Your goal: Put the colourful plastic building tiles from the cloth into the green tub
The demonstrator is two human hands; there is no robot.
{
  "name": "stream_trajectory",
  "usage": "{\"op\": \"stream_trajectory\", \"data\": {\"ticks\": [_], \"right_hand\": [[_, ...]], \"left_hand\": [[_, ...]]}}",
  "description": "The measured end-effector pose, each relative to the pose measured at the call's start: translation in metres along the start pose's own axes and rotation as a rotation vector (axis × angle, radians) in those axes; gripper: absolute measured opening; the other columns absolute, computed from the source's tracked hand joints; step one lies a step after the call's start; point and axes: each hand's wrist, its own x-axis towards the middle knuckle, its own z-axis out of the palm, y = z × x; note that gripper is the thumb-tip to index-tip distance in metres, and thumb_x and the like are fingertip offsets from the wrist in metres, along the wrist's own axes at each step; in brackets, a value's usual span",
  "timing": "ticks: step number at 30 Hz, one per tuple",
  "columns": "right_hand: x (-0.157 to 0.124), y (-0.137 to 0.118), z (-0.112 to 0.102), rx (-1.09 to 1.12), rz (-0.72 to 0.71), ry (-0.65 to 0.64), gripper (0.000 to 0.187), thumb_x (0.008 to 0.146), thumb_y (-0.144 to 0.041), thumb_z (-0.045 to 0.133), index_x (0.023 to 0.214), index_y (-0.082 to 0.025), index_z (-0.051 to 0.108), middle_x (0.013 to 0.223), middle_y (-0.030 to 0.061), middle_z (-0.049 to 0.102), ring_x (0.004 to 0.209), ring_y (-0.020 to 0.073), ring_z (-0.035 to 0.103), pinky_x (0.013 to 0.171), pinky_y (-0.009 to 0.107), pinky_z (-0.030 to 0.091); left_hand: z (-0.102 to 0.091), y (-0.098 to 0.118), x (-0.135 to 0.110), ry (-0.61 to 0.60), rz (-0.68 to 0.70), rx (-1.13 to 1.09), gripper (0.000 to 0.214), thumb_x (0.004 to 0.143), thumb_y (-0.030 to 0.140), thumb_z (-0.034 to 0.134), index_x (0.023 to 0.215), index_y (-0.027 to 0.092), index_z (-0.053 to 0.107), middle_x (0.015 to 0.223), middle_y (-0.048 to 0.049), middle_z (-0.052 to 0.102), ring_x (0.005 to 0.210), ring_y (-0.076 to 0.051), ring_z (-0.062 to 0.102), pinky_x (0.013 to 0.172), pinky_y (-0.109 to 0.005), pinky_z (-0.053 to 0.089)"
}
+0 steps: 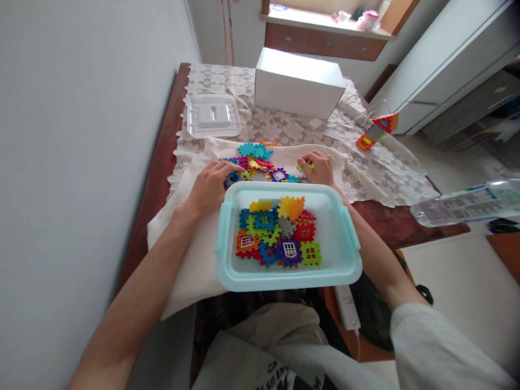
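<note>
A pale blue plastic tub (349,254) sits at the table's near edge with several colourful interlocking toy tiles (280,235) inside. Beyond it, on a white cloth (195,254), lies a loose pile of more tiles (258,162). My left hand (211,184) rests at the left side of that pile, fingers curled over a blue tile. My right hand (319,167) is at the pile's right side, fingers closed around a small green tile (309,165).
A clear plastic lid (213,115) lies at the back left on the lace tablecloth (377,173). A white box (298,81) stands behind. A small built tile house (376,130) sits at the right. A wall runs along the left.
</note>
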Motion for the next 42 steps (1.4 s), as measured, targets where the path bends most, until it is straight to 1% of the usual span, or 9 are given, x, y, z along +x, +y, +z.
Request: {"op": "stream_trajectory", "data": {"ticks": [6,12,18,26,32,36,38,40,42], "right_hand": [[-0.005,-0.008,0.003,0.028,-0.165,-0.131,0.030,0.105,-0.046,0.062,0.108,-0.023,0.082,0.113,0.0112,0.078,0.111,0.0317,0.069,0.102,0.048,0.048],[0.001,-0.012,0.005,0.085,-0.215,-0.251,0.032,0.105,-0.047,0.062,0.110,-0.026,0.087,0.114,0.0106,0.079,0.112,0.0315,0.066,0.106,0.049,0.051],[0.001,-0.015,0.001,0.068,-0.211,-0.249,0.036,0.102,-0.046,0.068,0.128,-0.025,0.080,0.125,0.0114,0.079,0.119,0.0337,0.065,0.109,0.050,0.048],[-0.001,-0.016,-0.003,0.124,-0.242,-0.320,0.041,0.108,-0.055,0.055,0.117,-0.026,0.082,0.117,0.0113,0.081,0.115,0.0320,0.069,0.110,0.051,0.046],[0.002,-0.018,-0.011,0.237,-0.240,-0.402,0.069,0.108,-0.075,0.032,0.102,-0.028,0.083,0.113,0.0102,0.080,0.110,0.0273,0.070,0.106,0.045,0.052],[-0.001,-0.018,-0.010,0.246,-0.277,-0.360,0.070,0.109,-0.075,0.034,0.095,-0.027,0.084,0.110,0.0103,0.080,0.106,0.0270,0.070,0.103,0.044,0.053],[-0.002,-0.017,-0.009,0.255,-0.292,-0.343,0.066,0.110,-0.070,0.037,0.096,-0.025,0.084,0.110,0.0110,0.079,0.105,0.0273,0.069,0.102,0.044,0.053],[-0.001,-0.016,-0.007,0.270,-0.302,-0.344,0.062,0.111,-0.066,0.041,0.098,-0.024,0.084,0.110,0.0116,0.079,0.104,0.0273,0.069,0.101,0.045,0.053],[0.000,-0.015,-0.005,0.279,-0.309,-0.348,0.057,0.111,-0.062,0.045,0.101,-0.023,0.085,0.110,0.0119,0.078,0.104,0.0273,0.069,0.100,0.045,0.053]], "left_hand": [[-0.002,-0.001,0.000,0.041,-0.021,-0.112,0.037,0.088,0.037,0.073,0.122,0.029,0.081,0.136,-0.0103,0.076,0.130,-0.033,0.069,0.118,-0.051,0.053],[-0.004,-0.007,0.000,0.083,-0.026,-0.121,0.019,0.089,0.041,0.078,0.103,0.030,0.084,0.153,-0.0081,0.067,0.137,-0.034,0.067,0.122,-0.056,0.053],[-0.003,-0.008,0.002,0.127,-0.036,-0.148,0.020,0.091,0.046,0.076,0.100,0.030,0.085,0.145,-0.0058,0.074,0.133,-0.034,0.070,0.124,-0.057,0.052],[0.002,-0.011,0.002,0.309,-0.097,-0.169,0.016,0.085,0.034,0.084,0.099,0.027,0.086,0.145,-0.0076,0.073,0.126,-0.033,0.074,0.115,-0.053,0.060],[-0.006,0.002,0.007,0.486,-0.283,-0.489,0.025,0.083,0.034,0.086,0.106,0.024,0.084,0.140,-0.0108,0.076,0.131,-0.035,0.072,0.110,-0.053,0.064],[-0.022,0.039,0.003,0.406,-0.143,-0.710,0.024,0.084,0.027,0.086,0.107,0.034,0.085,0.145,-0.0009,0.074,0.139,-0.032,0.068,0.122,-0.057,0.057],[-0.029,0.061,-0.001,0.280,-0.053,-0.742,0.026,0.083,0.024,0.087,0.104,0.041,0.086,0.142,0.0041,0.075,0.140,-0.030,0.068,0.123,-0.057,0.057],[-0.034,0.077,-0.006,0.178,-0.001,-0.664,0.025,0.086,0.025,0.086,0.103,0.044,0.086,0.143,0.0047,0.075,0.139,-0.030,0.068,0.120,-0.055,0.060],[-0.038,0.085,-0.009,0.105,0.096,-0.536,0.022,0.088,0.022,0.083,0.105,0.036,0.087,0.142,-0.0014,0.076,0.132,-0.031,0.073,0.117,-0.053,0.061]]}}
